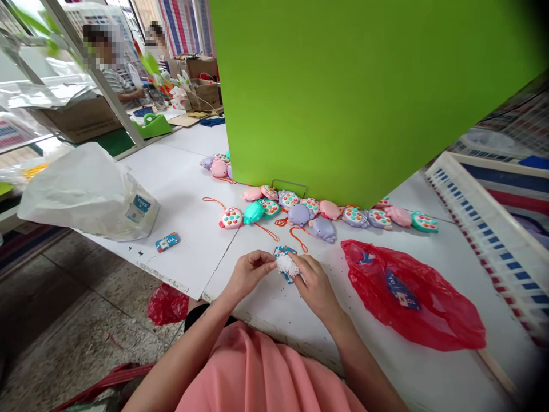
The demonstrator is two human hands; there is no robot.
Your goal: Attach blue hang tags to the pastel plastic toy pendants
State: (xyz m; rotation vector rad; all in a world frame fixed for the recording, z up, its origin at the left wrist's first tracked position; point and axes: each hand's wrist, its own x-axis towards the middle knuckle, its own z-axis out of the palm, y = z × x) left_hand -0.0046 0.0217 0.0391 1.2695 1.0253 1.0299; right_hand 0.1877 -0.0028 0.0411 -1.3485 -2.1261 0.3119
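Note:
Near the front edge of the white table, my left hand (254, 273) pinches thumb and fingers together at the left side of a clump of small white pieces (286, 265). What its fingertips hold is too small to make out. My right hand (315, 283) closes its fingers round the right side of the clump. Blue printed cards (283, 250) marked like toy tags lie under the clump, partly covered. Just beyond my hands are several animal-shaped toys, among them a purple toy (299, 214) and a teal toy (254, 212), with orange cord loops (299, 237).
A tall green panel (343, 91) stands behind the toys. On the right are a red plastic bag (441, 303) with blue cards inside and a white plastic crate (472, 252). A white bag (86, 194) and a loose blue card (167, 242) lie left. Two people sit farther back.

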